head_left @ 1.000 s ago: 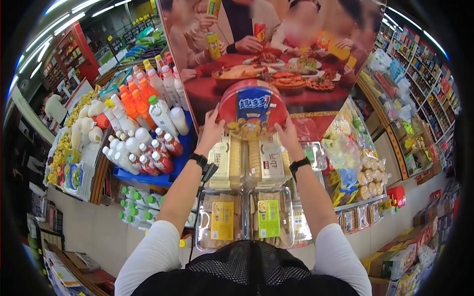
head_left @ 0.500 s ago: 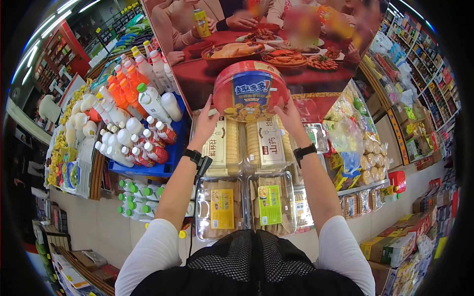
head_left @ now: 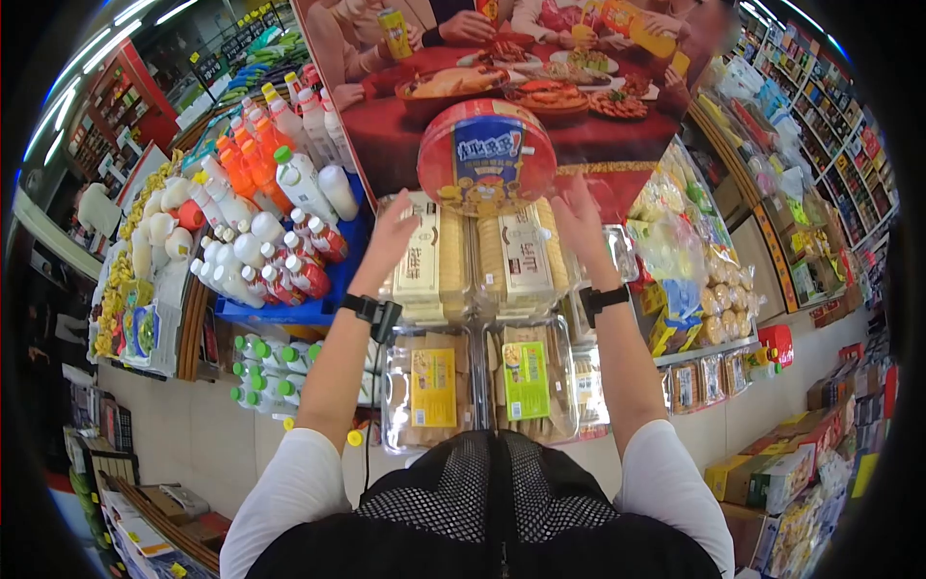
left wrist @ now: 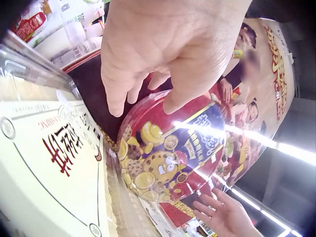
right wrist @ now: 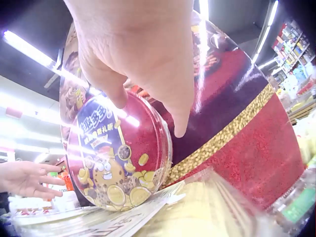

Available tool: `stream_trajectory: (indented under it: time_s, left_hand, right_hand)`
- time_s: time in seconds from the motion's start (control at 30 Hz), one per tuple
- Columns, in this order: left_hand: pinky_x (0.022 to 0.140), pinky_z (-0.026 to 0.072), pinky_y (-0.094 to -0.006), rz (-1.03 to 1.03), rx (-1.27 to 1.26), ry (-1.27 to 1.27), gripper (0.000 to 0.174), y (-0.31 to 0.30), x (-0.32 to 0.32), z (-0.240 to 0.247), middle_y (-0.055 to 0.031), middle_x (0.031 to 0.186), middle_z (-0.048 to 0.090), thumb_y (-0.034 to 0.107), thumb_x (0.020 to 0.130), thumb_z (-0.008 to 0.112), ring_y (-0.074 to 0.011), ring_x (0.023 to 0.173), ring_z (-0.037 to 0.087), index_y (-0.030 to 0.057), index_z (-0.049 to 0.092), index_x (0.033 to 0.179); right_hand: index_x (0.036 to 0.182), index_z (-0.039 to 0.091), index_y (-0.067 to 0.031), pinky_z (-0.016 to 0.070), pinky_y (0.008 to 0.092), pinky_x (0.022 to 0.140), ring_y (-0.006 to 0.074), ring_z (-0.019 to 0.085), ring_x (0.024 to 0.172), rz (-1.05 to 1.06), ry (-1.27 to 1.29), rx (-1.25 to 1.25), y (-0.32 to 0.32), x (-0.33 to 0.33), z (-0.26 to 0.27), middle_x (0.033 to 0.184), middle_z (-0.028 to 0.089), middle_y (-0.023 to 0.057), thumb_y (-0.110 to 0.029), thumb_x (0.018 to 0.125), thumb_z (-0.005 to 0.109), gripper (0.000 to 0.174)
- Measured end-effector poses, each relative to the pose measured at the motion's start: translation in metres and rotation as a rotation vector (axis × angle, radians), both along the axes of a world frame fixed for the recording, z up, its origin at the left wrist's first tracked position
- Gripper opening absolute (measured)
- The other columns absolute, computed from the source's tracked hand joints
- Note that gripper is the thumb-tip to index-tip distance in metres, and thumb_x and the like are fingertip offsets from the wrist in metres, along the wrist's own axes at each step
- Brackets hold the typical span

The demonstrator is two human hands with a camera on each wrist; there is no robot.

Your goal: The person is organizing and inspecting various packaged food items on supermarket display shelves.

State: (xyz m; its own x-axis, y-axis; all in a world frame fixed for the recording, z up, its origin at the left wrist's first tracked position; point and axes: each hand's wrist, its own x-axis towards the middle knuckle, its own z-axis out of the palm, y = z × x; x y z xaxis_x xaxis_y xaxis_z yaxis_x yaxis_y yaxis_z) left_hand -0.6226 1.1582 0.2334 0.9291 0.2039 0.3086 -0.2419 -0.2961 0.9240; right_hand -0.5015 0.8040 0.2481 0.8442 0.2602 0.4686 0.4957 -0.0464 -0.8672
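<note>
A round red cookie tin with a blue label and cartoon cookies stands on edge atop the packs of pale biscuits, against a large poster board. My left hand hovers at the tin's left side, fingers loosely spread and apart from it in the head view. On the other side, my right hand has its fingers extended, with a gap between them and the rim. From the left wrist, the tin's printed face shows beyond my thumb and fingers. The right wrist view shows the tin's lower edge resting on the packs.
Nearer my body lie clear trays of brown snacks with a yellow label and a green label. Drink bottles crowd a blue crate on the left. Bagged snacks fill the right side. Green-capped bottles stand low left.
Both hands have let go of the tin and moved apart, one to each side. The tin now stands by itself on the biscuit packs against the poster.
</note>
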Motion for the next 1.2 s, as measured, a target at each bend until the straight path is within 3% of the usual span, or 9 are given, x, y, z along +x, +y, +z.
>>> stream_trajectory:
  time_s: [0.13, 0.37, 0.47, 0.53, 0.63, 0.77, 1.0, 1.1, 1.2]
  left_hand:
    - [0.095, 0.0488, -0.0274, 0.04, -0.187, 0.053, 0.039, -0.017, -0.103, 0.044, -0.0112, 0.12, 0.066, 0.001, 0.099, 0.054, -0.0151, 0.108, 0.062, -0.0018, 0.052, 0.137]
    - [0.086, 0.0513, -0.0269, -0.084, -0.31, 0.278, 0.027, -0.056, -0.244, -0.024, -0.0052, 0.108, 0.066, -0.001, 0.098, 0.05, -0.0113, 0.098, 0.063, -0.0014, 0.061, 0.123]
    - [0.088, 0.0522, -0.0318, -0.149, -0.256, 0.544, 0.034, -0.058, -0.266, -0.119, -0.0104, 0.111, 0.067, 0.004, 0.095, 0.054, -0.0182, 0.101, 0.065, -0.0012, 0.059, 0.128]
    - [0.096, 0.0501, -0.0399, 0.0, 0.188, 0.642, 0.044, -0.05, -0.283, -0.184, -0.019, 0.117, 0.066, 0.01, 0.09, 0.061, -0.0311, 0.109, 0.063, 0.0, 0.057, 0.132]
    - [0.103, 0.0458, -0.0392, -0.027, 0.413, 0.596, 0.055, -0.048, -0.3, -0.193, -0.0221, 0.128, 0.061, 0.01, 0.088, 0.063, -0.0366, 0.12, 0.058, -0.0042, 0.051, 0.139]
    - [0.109, 0.0415, -0.0401, 0.101, 0.489, 0.754, 0.056, -0.049, -0.331, -0.21, -0.0249, 0.136, 0.054, 0.009, 0.086, 0.064, -0.0398, 0.128, 0.051, -0.0035, 0.05, 0.139]
    - [0.108, 0.042, -0.0454, 0.158, 0.555, 0.607, 0.054, -0.061, -0.36, -0.224, -0.027, 0.136, 0.053, 0.012, 0.082, 0.067, -0.0418, 0.126, 0.051, 0.0018, 0.055, 0.135]
    - [0.105, 0.0438, -0.0489, 0.251, 0.545, 0.588, 0.05, -0.069, -0.356, -0.204, -0.0271, 0.131, 0.056, 0.013, 0.082, 0.066, -0.0432, 0.122, 0.053, 0.003, 0.059, 0.13]
    - [0.101, 0.0456, -0.0497, 0.334, 0.502, 0.605, 0.055, -0.059, -0.355, -0.207, -0.0272, 0.124, 0.061, 0.014, 0.083, 0.065, -0.0434, 0.119, 0.054, 0.004, 0.056, 0.136]
  right_hand:
    - [0.153, 0.033, 0.0, 0.0287, 0.0375, 0.117, 0.03, 0.038, 0.144, -0.055, -0.236, -0.357, -0.052, -0.101, 0.037, 0.153, 0.042, 0.0198, -0.013, 0.094, 0.064, 0.068]
    - [0.137, 0.056, -0.0076, 0.0432, 0.037, 0.103, 0.025, 0.056, 0.124, 0.07, 0.366, -0.418, -0.12, -0.234, -0.073, 0.132, 0.06, 0.0127, -0.013, 0.093, 0.064, 0.045]
    - [0.138, 0.053, 0.0004, 0.0433, 0.041, 0.106, 0.0317, 0.054, 0.127, -0.031, 0.515, -0.576, -0.144, -0.262, -0.186, 0.132, 0.059, 0.0181, -0.018, 0.093, 0.064, 0.05]
    - [0.139, 0.05, 0.0043, 0.0414, 0.0425, 0.109, 0.0377, 0.051, 0.129, -0.021, 0.568, -0.608, -0.139, -0.28, -0.187, 0.136, 0.054, 0.0238, -0.018, 0.091, 0.065, 0.055]
    - [0.145, 0.039, 0.0074, 0.0418, 0.0447, 0.108, 0.0452, 0.047, 0.129, -0.203, 0.367, -0.684, -0.146, -0.298, -0.24, 0.141, 0.043, 0.0326, -0.02, 0.086, 0.066, 0.07]
    - [0.148, 0.032, 0.0087, 0.0416, 0.0471, 0.108, 0.0475, 0.048, 0.128, -0.239, 0.611, -0.615, -0.151, -0.304, -0.266, 0.14, 0.043, 0.0358, -0.025, 0.085, 0.068, 0.08]
    - [0.148, 0.036, 0.004, 0.0428, 0.0479, 0.105, 0.0464, 0.048, 0.127, -0.299, 0.541, -0.706, -0.14, -0.302, -0.251, 0.134, 0.049, 0.0354, -0.021, 0.086, 0.069, 0.075]
    - [0.139, 0.052, -0.002, 0.0478, 0.0442, 0.099, 0.0393, 0.057, 0.118, -0.268, 0.048, -0.743, -0.103, -0.305, -0.208, 0.129, 0.057, 0.0265, -0.013, 0.086, 0.068, 0.056]
    - [0.131, 0.059, -0.0005, 0.0525, 0.0414, 0.089, 0.0343, 0.066, 0.102, 0.138, 0.421, -0.559, -0.058, -0.305, -0.188, 0.114, 0.068, 0.0195, -0.016, 0.087, 0.069, 0.048]
